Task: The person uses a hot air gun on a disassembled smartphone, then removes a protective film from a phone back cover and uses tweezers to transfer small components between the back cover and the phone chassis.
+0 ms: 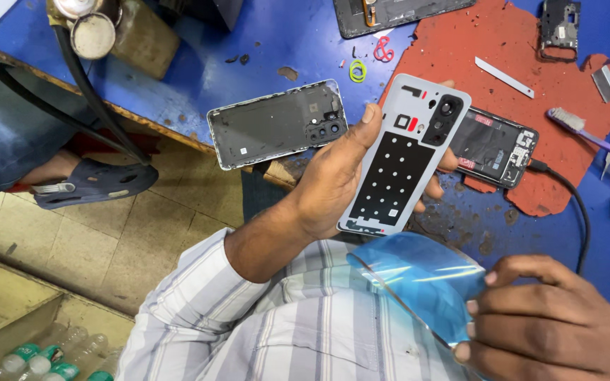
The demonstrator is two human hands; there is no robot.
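My left hand (337, 180) grips a light grey phone back cover (404, 159), inner side up, with black adhesive patches and camera holes at its top. My right hand (552, 317) pinches a thin, clear blue-tinted protective film (418, 275), held just below the cover and apart from it. Behind the cover an opened phone body (495, 144) lies on a red-brown mat (510, 49) with a black cable (573, 204) plugged into it.
A second dark back cover (277, 123) lies at the blue bench's edge (178, 77). On the bench are a purple toothbrush (594, 137), a metal strip (504, 76), another phone frame (397, 14), a small board (558, 28) and rubber rings (358, 69). A sandalled foot (93, 180) rests on the tiled floor.
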